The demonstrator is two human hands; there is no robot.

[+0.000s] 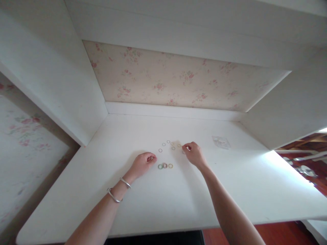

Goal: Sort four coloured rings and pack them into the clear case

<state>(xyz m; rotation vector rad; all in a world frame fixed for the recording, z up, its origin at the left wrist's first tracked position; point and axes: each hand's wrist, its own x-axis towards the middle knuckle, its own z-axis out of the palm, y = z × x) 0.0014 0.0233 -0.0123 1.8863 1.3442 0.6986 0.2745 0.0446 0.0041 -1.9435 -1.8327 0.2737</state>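
Observation:
Several small coloured rings lie on a white desk (153, 200). Three of them, green, reddish and yellow, sit side by side in a row (165, 166). My left hand (143, 163), with two silver bangles on the wrist, rests curled on the desk just left of that row; I cannot make out anything in its fingers. Further back several loose rings (168, 145) are scattered. My right hand (194, 153) reaches to the right end of the scatter, its fingertips pinched at a small ring (184, 151) on the desk.
A small clear plastic bag (221, 142) lies on the desk to the right of the rings. White side panels and a floral-papered back wall (168, 78) enclose the desk under a white shelf. Red-brown floor shows at the right.

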